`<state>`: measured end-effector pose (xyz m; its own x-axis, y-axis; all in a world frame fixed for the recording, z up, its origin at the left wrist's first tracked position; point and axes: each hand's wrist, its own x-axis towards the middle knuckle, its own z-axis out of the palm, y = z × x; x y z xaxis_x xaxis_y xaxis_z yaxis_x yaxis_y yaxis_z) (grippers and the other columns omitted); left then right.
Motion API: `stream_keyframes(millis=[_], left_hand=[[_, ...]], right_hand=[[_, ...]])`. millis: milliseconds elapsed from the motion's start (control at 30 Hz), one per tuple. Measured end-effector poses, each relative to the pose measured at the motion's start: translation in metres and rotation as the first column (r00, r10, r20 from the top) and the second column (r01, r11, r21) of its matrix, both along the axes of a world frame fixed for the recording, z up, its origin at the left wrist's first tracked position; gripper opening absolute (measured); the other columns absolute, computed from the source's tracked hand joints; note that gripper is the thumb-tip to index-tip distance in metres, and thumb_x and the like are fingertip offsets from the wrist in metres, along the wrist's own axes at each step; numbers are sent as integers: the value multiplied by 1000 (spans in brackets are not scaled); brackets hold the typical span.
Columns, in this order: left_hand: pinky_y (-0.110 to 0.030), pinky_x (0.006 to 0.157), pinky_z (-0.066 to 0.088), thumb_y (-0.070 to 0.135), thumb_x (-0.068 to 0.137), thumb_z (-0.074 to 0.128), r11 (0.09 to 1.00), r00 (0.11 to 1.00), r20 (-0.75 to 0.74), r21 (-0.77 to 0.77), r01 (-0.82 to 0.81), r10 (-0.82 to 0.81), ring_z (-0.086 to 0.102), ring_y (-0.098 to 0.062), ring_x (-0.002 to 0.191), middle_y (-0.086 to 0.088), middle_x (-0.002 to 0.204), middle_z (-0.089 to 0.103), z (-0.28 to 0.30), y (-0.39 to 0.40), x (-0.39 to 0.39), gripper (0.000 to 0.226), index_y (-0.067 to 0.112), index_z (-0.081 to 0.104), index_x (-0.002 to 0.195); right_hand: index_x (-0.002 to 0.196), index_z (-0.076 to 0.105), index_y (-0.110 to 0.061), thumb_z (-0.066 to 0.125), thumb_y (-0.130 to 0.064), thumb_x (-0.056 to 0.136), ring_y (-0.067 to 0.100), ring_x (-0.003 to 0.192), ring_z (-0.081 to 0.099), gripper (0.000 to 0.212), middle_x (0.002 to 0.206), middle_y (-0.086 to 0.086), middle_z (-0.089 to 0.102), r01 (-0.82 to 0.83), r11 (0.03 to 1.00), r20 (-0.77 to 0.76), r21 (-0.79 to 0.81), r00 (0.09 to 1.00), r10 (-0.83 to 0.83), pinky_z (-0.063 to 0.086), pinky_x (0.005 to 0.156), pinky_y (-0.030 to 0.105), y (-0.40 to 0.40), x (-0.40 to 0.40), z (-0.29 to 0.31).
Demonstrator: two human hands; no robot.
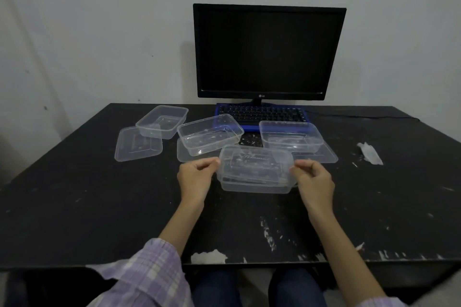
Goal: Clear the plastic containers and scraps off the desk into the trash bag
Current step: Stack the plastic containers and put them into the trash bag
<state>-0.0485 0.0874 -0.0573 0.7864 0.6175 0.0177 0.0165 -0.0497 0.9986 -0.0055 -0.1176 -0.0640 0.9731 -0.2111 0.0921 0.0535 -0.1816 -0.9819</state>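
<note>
Black scuffed desk against a grey wall; left hand and right hand pinch a clear lid.

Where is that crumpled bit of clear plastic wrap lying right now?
In the head view the crumpled clear plastic scrap lies alone on the right side of the black desk, right of the clear plastic containers and beyond the person's right hand.

Clear glossy plastic containers — scuffed desk.
</note>
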Motion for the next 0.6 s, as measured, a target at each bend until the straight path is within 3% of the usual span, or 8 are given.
stream_keyframes(millis=[133,333,433,500,600], left_hand=[[-22,84,49,10,79,72,999,1000,-13,33,6,-6,64,-4,88,2,93,72,-6,3,-1,17,12,73,95],[-33,85,56,7,78,71,998,996,-64,-12,61,-61,68,-13,88,-1,90,72,-9,6,2,14,20,72,84],[-29,78,56,6,80,69,992,993,-52,-83,97,-102,67,-15,90,-6,98,70,-11,7,1,19,17,69,96],[-27,76,56,6,83,66,988,991,-52,-95,119,-124,67,-14,91,-6,103,68,-12,7,2,31,12,63,113],[-27,79,55,10,87,62,986,985,-48,-29,166,-168,66,-14,95,-5,110,67,-10,8,2,34,11,60,122]], right_hand=[[103,63,-21,65,-14,87,-8,83,55,17,89,-16,60,-1,999,33,-36,999,2,39,65,11,0,0,-6],[106,65,-19,64,-14,88,-2,86,57,19,95,-8,63,3,997,23,-74,1000,-2,39,67,10,-3,3,-8],[110,65,-20,63,-16,89,-3,86,56,22,97,-9,63,-32,994,8,-108,999,33,41,69,13,-5,3,-7],[114,64,-21,62,-16,89,4,92,59,25,101,-8,63,-49,993,-16,-103,999,48,48,80,22,-5,4,-6],[122,61,-24,59,-18,91,8,98,60,31,99,-12,62,-106,989,-45,-105,994,102,51,93,35,-3,6,-6]])
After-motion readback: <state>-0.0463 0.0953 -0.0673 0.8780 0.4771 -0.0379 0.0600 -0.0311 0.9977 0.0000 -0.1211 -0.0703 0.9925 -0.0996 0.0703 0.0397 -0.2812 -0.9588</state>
